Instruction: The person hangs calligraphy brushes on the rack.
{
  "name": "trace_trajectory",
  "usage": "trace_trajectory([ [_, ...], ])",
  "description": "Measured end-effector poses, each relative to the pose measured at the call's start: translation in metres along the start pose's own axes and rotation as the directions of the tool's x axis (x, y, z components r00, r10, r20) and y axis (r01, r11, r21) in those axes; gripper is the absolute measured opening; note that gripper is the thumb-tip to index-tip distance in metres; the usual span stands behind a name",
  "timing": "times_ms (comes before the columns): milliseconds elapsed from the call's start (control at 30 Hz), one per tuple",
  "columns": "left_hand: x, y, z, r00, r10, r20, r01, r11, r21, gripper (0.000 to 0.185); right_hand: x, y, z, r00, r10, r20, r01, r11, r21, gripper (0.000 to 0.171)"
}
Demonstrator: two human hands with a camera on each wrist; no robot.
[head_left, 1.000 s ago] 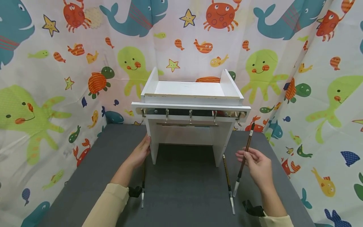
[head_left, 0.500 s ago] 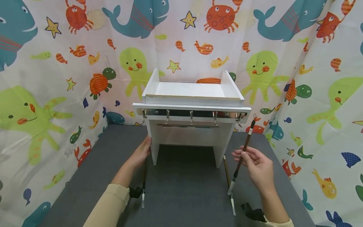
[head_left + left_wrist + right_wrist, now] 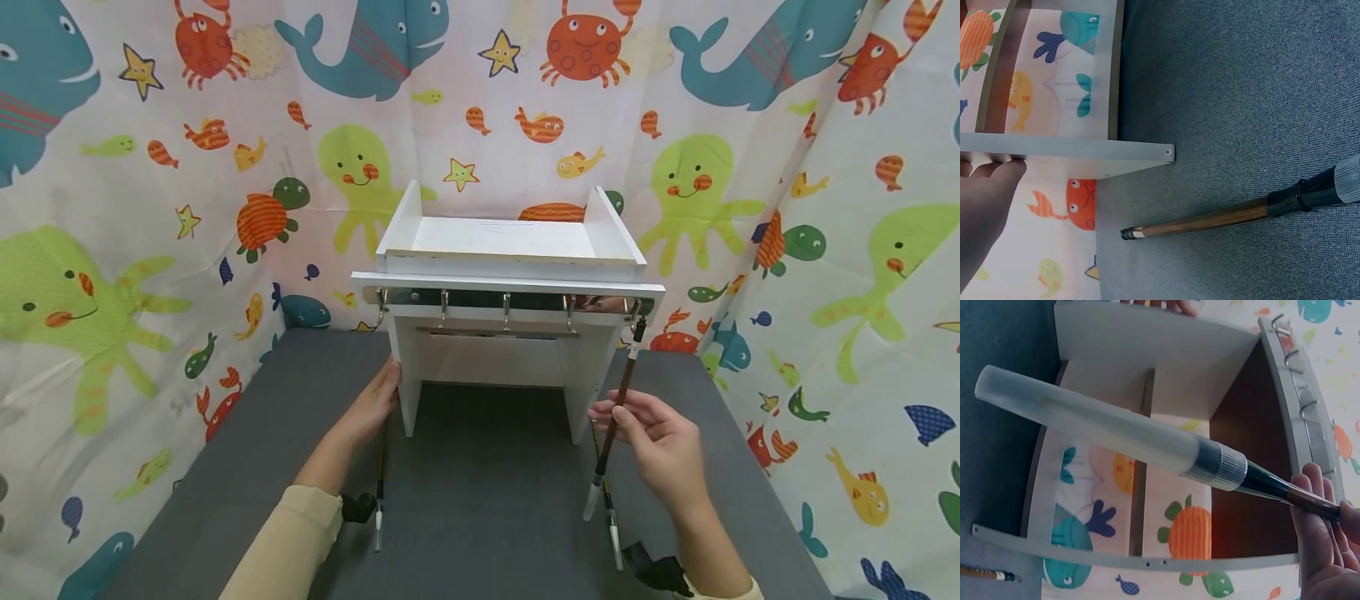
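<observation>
White shelf rack (image 3: 507, 250) stands on the grey table (image 3: 225, 467); the left hand (image 3: 371, 404) rests flat-fingered against its left leg. Right hand (image 3: 660, 446) pinches a brush (image 3: 617, 412), its top at the rightmost hook (image 3: 636, 315). Two brushes lie below.

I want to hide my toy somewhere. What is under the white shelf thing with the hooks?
Under the white wooden shelf with metal hooks only bare grey table felt shows between its two side panels. Its back is open to the sea-animal curtain. The floor right behind the panels is hidden.
</observation>
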State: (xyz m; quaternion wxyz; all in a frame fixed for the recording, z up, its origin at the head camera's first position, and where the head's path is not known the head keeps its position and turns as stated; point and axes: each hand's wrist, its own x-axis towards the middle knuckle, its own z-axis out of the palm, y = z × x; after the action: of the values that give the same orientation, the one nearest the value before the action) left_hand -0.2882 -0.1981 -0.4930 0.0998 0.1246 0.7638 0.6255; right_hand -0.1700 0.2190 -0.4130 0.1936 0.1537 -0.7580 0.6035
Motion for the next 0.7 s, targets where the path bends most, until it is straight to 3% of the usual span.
trace_trajectory([
  [300,-0.001,0.001,0.001,1.0,-0.009,-0.023,0.008,1.0,-0.004,0.071,-0.003,0.001,0.019,0.993,-0.056,0.1,0.047,0.995,0.086,0.022],
  [700,0.001,0.001,0.003,0.999,-0.032,-0.03,0.031,0.999,-0.036,0.073,-0.01,0.01,0.035,0.979,-0.034,0.201,-0.004,0.983,0.182,0.019],
])
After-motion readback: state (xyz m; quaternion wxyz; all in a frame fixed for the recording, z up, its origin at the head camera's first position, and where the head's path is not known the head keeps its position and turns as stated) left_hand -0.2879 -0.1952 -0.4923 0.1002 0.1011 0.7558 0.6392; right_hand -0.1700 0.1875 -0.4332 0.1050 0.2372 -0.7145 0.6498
